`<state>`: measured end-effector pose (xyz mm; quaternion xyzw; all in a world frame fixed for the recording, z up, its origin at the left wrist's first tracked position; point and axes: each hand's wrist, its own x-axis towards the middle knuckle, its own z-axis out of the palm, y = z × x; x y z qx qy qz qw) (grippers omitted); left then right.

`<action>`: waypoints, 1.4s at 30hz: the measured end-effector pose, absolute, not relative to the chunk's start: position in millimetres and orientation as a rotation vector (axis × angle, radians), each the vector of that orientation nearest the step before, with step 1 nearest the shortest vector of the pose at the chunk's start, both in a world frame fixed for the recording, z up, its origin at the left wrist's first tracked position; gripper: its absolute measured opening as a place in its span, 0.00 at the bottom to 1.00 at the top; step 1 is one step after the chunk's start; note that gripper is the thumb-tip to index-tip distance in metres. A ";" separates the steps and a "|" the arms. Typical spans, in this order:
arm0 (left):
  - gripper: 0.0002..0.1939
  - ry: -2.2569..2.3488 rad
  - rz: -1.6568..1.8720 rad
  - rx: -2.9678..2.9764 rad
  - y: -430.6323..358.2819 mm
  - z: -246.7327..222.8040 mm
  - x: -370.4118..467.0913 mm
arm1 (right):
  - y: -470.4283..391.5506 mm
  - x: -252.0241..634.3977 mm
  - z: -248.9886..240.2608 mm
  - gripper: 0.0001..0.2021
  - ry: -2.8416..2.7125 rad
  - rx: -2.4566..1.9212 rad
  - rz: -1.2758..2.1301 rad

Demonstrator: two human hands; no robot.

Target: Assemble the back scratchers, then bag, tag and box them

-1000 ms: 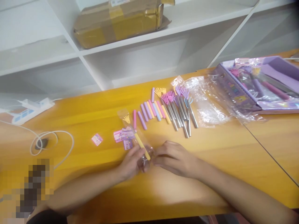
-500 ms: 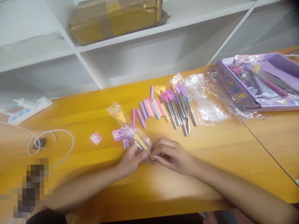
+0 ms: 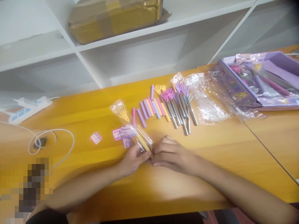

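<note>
A yellow back scratcher [image 3: 142, 142] with a hand-shaped head lies slanted inside a clear plastic bag [image 3: 116, 106]. My left hand [image 3: 133, 160] is closed around its lower part, thumb on top. At the bag's near end my right hand [image 3: 171, 155] is closed, fingertips pressed together; what exactly they pinch is hidden. Just beyond the bag are small printed cards [image 3: 118, 134], partly overlapping. Farther off lie coloured handle sleeves [image 3: 144, 110] and several back scratchers [image 3: 179, 105] with bare metal rods and pink, purple, yellow and blue heads.
A purple display box [image 3: 243, 90] with bagged back scratchers stands at the right, next to empty clear bags [image 3: 207, 102]. A single card [image 3: 96, 138], a white cable [image 3: 73, 140] and a power strip [image 3: 31, 109] lie left. White shelving holds a cardboard box [image 3: 116, 21] behind.
The bagged back scratcher's head has shifted slightly right. My right hand's fingers have curled in more at the bag's near end; my left hand keeps its hold.
</note>
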<state>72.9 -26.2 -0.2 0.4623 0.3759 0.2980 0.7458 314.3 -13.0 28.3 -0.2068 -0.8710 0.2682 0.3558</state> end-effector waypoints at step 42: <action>0.22 0.745 0.568 0.926 -26.8 2.4 78.8 | -18.3 304.2 11.2 0.19 -1.833 -0.986 1.046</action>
